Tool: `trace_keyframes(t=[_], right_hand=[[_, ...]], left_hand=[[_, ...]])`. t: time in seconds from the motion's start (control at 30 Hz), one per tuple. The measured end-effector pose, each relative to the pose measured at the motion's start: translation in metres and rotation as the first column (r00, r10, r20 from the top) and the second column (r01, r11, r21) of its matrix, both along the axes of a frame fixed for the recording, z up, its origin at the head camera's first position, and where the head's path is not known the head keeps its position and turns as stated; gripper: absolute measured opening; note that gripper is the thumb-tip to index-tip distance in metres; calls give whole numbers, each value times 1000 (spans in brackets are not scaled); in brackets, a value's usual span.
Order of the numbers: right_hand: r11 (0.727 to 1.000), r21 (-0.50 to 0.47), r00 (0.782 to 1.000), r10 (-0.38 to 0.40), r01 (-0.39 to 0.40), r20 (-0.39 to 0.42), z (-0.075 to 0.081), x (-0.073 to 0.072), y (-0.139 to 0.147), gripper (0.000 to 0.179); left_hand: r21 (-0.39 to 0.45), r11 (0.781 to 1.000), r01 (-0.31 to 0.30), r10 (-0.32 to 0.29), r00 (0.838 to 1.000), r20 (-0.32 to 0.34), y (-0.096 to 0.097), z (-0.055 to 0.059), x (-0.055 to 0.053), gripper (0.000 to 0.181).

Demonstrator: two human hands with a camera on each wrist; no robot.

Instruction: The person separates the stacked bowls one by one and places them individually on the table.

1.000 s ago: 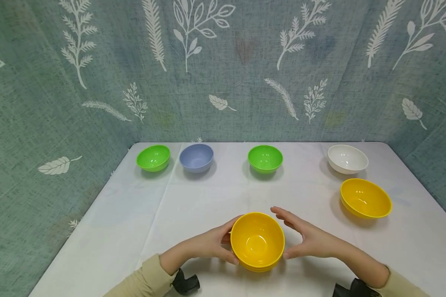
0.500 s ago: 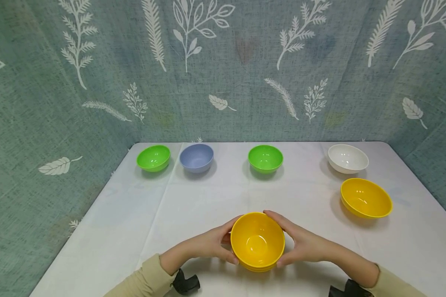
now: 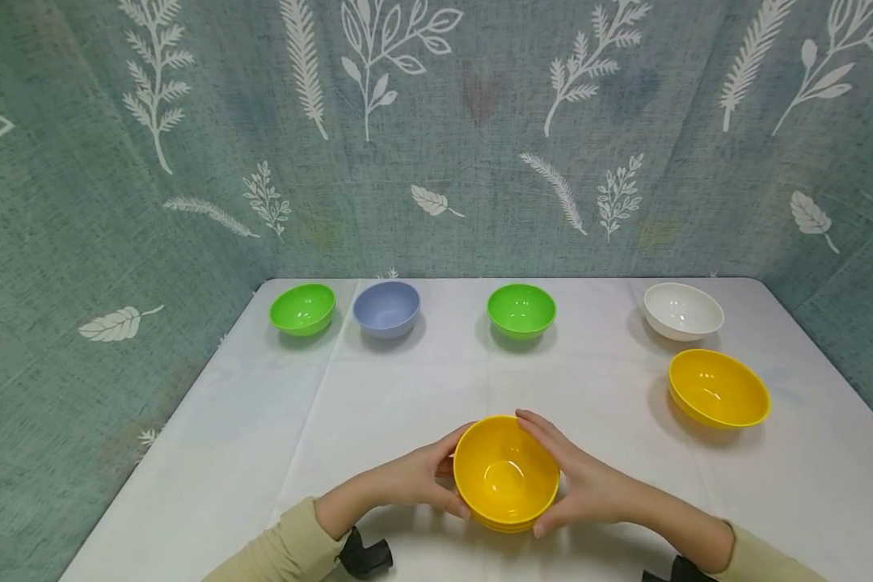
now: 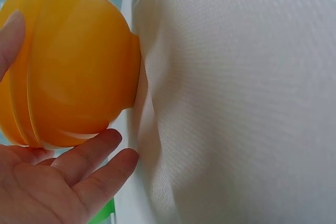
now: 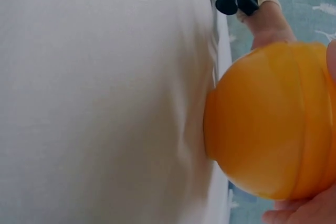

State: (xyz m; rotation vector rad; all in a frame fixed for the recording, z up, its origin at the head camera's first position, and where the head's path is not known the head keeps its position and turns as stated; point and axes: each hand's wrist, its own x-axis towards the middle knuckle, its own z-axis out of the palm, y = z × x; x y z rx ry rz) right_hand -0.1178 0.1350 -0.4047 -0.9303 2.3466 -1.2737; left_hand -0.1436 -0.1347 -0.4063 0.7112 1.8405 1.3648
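A stack of nested yellow bowls (image 3: 505, 473) stands near the front of the table, its foot against the white cloth. Rim lines one behind another show on its side in the left wrist view, where the bowl stack (image 4: 79, 66) fills the upper left. My left hand (image 3: 415, 477) holds it from the left, thumb near the front and fingers round the far side. From the right, my right hand (image 3: 589, 481) grips the stack, thumb low at the front and fingertips at the far rim. Only parts of the right hand (image 5: 310, 211) show at the edge of the right wrist view.
Along the back stand a green bowl (image 3: 302, 310), a blue bowl (image 3: 386, 310), another green bowl (image 3: 521, 312) and a white bowl (image 3: 682, 312). A wider yellow bowl (image 3: 719, 390) sits at the right. Patterned grey-green cloth (image 3: 436, 218) hangs behind and beside the table.
My right hand has moved left from beside the stack and taken hold of its right side. The left hand and the bowls stay where they were.
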Motion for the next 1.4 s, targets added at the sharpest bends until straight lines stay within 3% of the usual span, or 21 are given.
trace_keyframes(t=[0.1, 0.3, 0.57, 1.13, 1.4], right_hand=[[1000, 14, 1000, -25, 25, -8, 0, 1, -2, 110], [999, 6, 994, -46, 46, -101, -1, 1, -4, 110], [998, -18, 989, -68, 66, -134, -2, 2, -4, 110], [996, -19, 992, -86, 85, -95, 1, 1, -3, 111], [990, -53, 985, -137, 132, -104, 9, -2, 1, 112]], left_hand=[[5, 1000, 1, -1, 1000, -5, 0, 1, 0, 90], [14, 1000, 3, -3, 1000, -8, 1, 1, 0, 90], [19, 1000, 6, -6, 1000, -7, 0, -1, -1, 89], [39, 999, 16, -17, 1000, 18, -1, -3, -1, 90], [27, 1000, 13, -13, 1000, 10, -2, -3, -2, 91]])
